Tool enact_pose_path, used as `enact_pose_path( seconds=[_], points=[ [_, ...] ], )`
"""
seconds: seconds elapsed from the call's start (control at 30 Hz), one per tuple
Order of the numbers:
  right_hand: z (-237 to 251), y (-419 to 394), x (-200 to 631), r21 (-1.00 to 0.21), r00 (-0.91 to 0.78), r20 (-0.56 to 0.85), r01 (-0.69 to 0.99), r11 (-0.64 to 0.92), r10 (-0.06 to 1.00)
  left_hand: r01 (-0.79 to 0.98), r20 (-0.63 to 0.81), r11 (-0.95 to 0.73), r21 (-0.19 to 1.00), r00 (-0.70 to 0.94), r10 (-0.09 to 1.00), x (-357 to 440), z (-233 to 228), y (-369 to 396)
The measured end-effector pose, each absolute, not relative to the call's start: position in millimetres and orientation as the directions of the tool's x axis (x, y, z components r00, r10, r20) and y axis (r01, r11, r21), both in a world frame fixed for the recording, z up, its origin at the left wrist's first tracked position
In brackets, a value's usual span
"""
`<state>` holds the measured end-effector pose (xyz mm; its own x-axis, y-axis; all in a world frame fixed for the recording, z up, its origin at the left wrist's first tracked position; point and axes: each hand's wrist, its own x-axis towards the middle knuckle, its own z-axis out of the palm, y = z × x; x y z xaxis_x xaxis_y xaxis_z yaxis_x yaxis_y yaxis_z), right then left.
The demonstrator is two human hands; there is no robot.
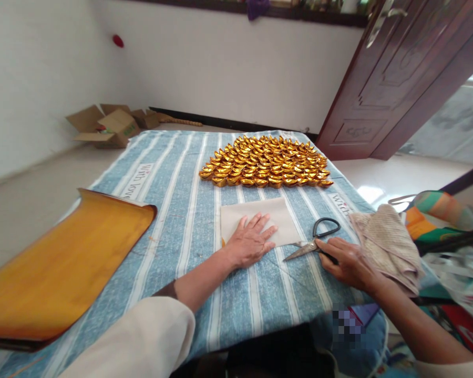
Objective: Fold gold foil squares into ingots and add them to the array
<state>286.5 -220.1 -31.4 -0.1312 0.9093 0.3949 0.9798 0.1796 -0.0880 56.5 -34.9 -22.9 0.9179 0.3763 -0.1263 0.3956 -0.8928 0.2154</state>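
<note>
My left hand (252,241) lies flat, fingers spread, on a pale folded sheet of paper (281,218) on the blue striped cloth (173,210). My right hand (349,262) rests on the cloth and touches the lower handle of a pair of black-handled scissors (315,239), which lie beside the sheet with blades pointing left. Beyond the sheet, many gold folded paper ingots (266,160) are laid in tight rows.
A large gold-orange sheet (59,262) with a curled edge lies at the left over the table's edge. A beige knitted cloth (386,241) sits at the right next to colourful bags (441,215). Open cardboard boxes (110,126) stand on the floor; a dark door (402,79) is open.
</note>
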Motion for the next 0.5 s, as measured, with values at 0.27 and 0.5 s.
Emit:
enact_pose_path(
  seconds=[0.27, 0.5],
  points=[
    [-33.4, -216.9, 280.9, -0.058, -0.156, 0.396, 0.979, 0.195, 0.905, 0.392, -0.107, -0.897, 0.205, 0.92, 0.377, 56.7, -26.6, -33.6],
    [-33.4, -235.2, 277.8, -0.094, -0.12, 0.394, 0.981, 0.17, 0.911, 0.391, -0.102, -0.892, 0.225, 0.92, 0.378, 56.9, -26.6, -34.3]
  ],
)
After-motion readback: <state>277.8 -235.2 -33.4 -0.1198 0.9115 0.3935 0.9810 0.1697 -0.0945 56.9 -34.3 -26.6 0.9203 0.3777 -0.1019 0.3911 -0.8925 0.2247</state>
